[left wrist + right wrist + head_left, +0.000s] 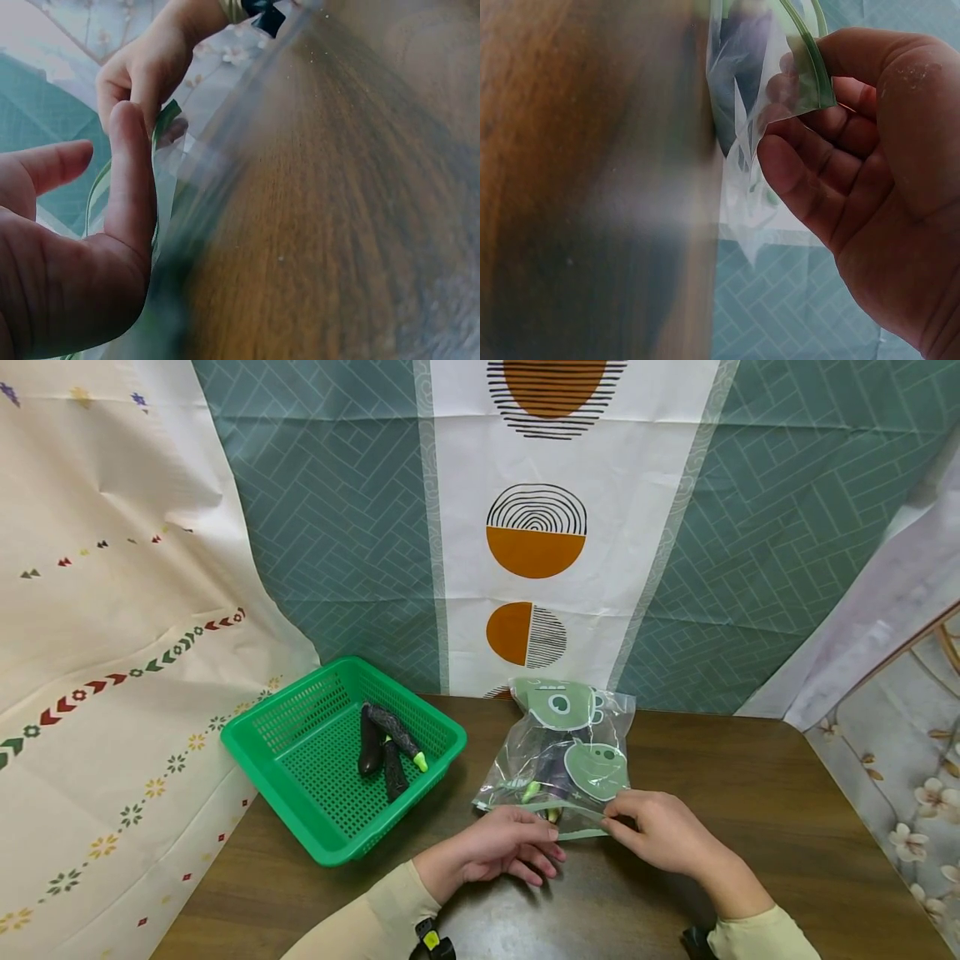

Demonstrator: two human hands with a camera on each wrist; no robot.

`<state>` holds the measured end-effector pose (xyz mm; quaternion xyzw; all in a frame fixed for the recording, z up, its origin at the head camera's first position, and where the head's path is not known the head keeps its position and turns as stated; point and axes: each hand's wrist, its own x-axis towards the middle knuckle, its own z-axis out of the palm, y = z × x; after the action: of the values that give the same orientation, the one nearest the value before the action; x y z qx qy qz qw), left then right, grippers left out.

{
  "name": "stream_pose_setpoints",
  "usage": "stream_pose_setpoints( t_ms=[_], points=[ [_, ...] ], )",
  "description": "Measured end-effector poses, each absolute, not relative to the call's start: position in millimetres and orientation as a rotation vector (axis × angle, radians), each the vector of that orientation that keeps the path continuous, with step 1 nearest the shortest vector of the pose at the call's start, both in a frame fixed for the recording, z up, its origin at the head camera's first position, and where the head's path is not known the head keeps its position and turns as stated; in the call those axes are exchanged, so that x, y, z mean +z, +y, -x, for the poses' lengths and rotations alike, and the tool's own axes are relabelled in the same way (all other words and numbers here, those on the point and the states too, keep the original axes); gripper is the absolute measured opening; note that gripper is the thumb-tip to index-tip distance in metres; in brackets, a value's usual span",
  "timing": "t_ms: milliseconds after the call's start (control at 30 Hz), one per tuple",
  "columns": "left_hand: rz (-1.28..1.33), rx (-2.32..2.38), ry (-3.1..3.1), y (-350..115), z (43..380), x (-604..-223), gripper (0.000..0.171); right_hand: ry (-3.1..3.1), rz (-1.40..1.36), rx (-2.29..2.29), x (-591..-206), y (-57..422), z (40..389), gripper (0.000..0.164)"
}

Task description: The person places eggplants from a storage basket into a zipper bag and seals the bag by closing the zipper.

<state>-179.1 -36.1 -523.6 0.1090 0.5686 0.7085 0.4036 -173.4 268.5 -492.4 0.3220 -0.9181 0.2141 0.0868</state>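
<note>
A clear zip bag [517, 760] with green cartoon prints lies on the table, its green-edged mouth toward me. Dark eggplants [557, 775] with pale green stem ends show through its plastic. At the right corner of the mouth my right hand [660, 828] pinches the bag's edge between thumb and fingers, and the right wrist view shows the green zip strip [819, 71] in that grip. My left hand [498, 847] is at the left part of the mouth, its fingers loosely spread. In the left wrist view, its thumb and finger [129, 180] stand apart beside the bag's green rim.
A green plastic basket [288, 793] stands on the left of the table with three dark eggplants [369, 743] in it. Behind the table hangs a patterned cloth [345, 527]. The brown wooden table [750, 793] extends to the right of the bag.
</note>
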Motion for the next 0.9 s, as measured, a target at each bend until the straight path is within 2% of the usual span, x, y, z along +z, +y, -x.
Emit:
stream_pose_setpoints(
  t_ms=[233, 600, 733, 900],
  points=[
    [-0.281, 1.763, 1.418, -39.5, 178.6, -521.1, 0.058, -2.727, -0.962, 0.635, -492.3, 268.3, 173.7, 0.018],
    [-0.306, 1.733, 1.386, -42.0, 180.2, -521.5, 0.074, -2.719, -0.958, 0.625, -492.7, 268.2, 172.8, 0.019],
    [-0.317, 1.711, 1.387, -42.1, 180.6, -520.9, 0.071, -2.730, -0.960, 0.625, -492.3, 268.7, 172.9, 0.016],
    [-0.327, 1.674, 1.401, -42.8, 181.0, -519.0, 0.058, -2.715, -0.970, 0.624, -492.7, 268.9, 172.9, 0.015]
  ],
)
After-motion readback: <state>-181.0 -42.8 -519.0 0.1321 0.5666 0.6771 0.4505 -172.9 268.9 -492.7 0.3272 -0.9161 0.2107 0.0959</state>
